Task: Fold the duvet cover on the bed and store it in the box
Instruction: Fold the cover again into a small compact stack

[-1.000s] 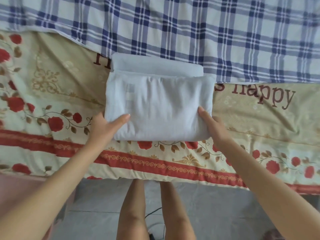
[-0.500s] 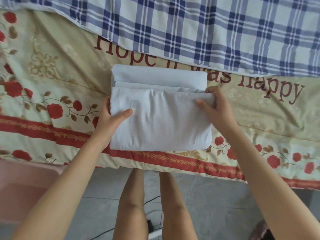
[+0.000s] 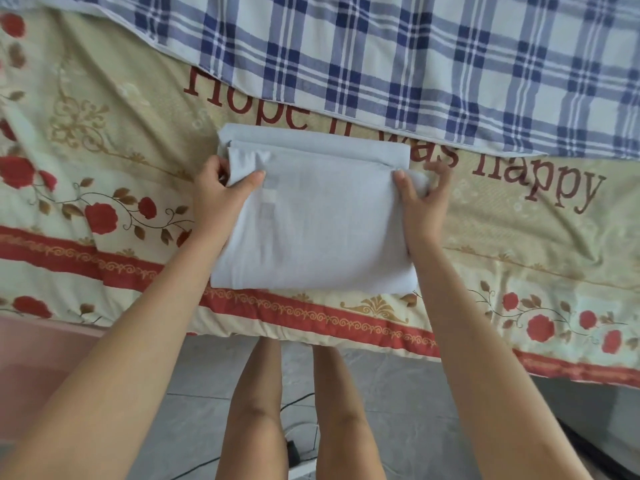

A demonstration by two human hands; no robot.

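Observation:
The pale grey-blue duvet cover [image 3: 322,230] lies folded into a thick rectangle on the bed [image 3: 519,244], close to the near edge. My left hand [image 3: 221,195] grips its upper left corner, thumb on top and fingers underneath. My right hand [image 3: 420,199] grips the upper right corner the same way, fingers curled round the far side. A lower folded layer sticks out beyond the top one at the far edge. A pink box [image 3: 38,368] shows at the lower left, beside the bed on the floor.
A floral sheet with red roses and printed words covers the bed. A blue and white checked blanket [image 3: 415,64] lies across the far part. My bare legs [image 3: 298,410] stand on the grey floor, with a dark cable [image 3: 294,448] between my feet.
Both hands slid up the sides of the folded cover from its lower corners to its upper corners and now grip it. The view has moved closer.

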